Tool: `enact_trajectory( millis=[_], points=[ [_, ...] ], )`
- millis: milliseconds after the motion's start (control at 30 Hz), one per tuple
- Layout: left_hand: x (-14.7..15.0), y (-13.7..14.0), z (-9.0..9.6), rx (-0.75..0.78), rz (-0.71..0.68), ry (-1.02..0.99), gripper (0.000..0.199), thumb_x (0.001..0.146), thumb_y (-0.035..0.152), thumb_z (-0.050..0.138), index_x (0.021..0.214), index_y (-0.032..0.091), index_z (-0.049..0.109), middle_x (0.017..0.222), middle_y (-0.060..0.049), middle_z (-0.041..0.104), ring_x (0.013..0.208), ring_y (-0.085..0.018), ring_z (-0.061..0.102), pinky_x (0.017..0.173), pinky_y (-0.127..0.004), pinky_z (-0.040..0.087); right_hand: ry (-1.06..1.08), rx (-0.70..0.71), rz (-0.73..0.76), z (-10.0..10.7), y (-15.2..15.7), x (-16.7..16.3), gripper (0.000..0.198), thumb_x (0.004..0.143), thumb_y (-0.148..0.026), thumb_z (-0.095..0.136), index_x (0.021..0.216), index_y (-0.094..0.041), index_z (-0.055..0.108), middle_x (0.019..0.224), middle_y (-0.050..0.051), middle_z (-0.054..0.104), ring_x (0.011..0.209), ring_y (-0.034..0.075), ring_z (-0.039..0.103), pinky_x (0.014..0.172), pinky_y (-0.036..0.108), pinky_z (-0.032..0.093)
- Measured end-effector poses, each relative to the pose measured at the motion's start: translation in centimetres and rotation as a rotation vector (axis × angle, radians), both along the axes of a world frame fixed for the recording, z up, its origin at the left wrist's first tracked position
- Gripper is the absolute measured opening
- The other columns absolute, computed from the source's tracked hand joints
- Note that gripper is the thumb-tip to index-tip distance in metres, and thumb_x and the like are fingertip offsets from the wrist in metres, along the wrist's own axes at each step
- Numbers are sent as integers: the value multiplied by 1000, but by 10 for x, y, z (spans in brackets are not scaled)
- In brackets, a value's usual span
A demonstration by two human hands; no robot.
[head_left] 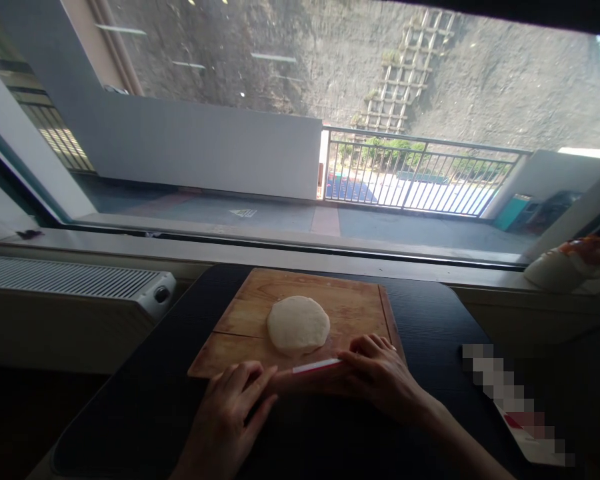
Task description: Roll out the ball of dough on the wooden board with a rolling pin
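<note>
A flat, rounded disc of pale dough (299, 325) lies on the wooden board (345, 307). In front of it, near the board's front edge, a slim bar spans the gap between my hands. It looks like a rolling pin (283, 381) and carries a white-and-red strip (316, 365). My left hand (233, 407) is closed at the bar's left end, its thumb and index finger pointing right. At the right end my right hand (380, 373) has its fingers curled over the bar, hiding that end. Neither hand touches the dough.
The board rests on a dark table (430, 313) with rounded corners, below a window sill (230, 248). To the left stands a white radiator (70, 280). A partly blurred flat item (517, 407) lies at the right edge. On the sill at right sits a white pot (555, 269).
</note>
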State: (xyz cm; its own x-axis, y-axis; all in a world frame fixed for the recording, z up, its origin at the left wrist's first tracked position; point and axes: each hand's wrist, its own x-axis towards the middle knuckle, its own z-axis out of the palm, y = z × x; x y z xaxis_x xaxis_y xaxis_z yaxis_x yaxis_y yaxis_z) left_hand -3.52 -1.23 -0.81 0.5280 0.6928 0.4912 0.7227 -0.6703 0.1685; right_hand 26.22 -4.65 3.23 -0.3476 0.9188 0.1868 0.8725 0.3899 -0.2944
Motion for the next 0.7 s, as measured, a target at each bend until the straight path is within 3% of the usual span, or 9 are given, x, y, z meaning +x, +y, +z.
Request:
enact_trajectory(
  millis=[167, 367, 533, 633, 700],
  points=[
    [5, 6, 3, -39, 73, -14, 34, 87, 31, 51, 120, 25, 55, 104, -6, 56, 95, -21, 54, 80, -36, 46, -18, 13, -61, -1, 11, -1, 31, 87, -41, 53, 118, -37, 55, 106, 2, 56, 99, 20, 47, 87, 36, 35],
    [4, -3, -1, -31, 63, -26, 35, 85, 33, 53, 120, 27, 55, 107, -6, 57, 98, -22, 54, 83, -37, 44, -16, -5, -3, -2, 10, -2, 30, 87, -39, 53, 118, -36, 54, 108, 2, 56, 98, 20, 47, 86, 36, 35],
    [13, 23, 30, -239, 124, 37, 35, 88, 42, 43, 116, 26, 58, 108, -5, 60, 95, -22, 58, 82, -37, 44, -15, 29, -29, 0, 18, -3, 28, 88, -38, 52, 116, -36, 55, 106, 2, 56, 101, 21, 47, 83, 35, 36],
    [27, 54, 51, -347, 318, 35, 45, 88, 49, 36, 119, 22, 56, 115, -9, 60, 106, -26, 55, 88, -39, 40, 3, 23, 6, 2, 13, 2, 27, 88, -35, 53, 115, -36, 55, 107, 1, 55, 100, 19, 47, 83, 34, 37],
    [39, 77, 58, -420, 450, 29, 50, 86, 53, 36, 108, 16, 61, 108, -16, 63, 107, -31, 55, 88, -43, 39, 8, 26, -2, 2, 8, 7, 28, 87, -33, 55, 114, -36, 55, 108, 1, 55, 100, 19, 48, 84, 34, 37]
  ],
)
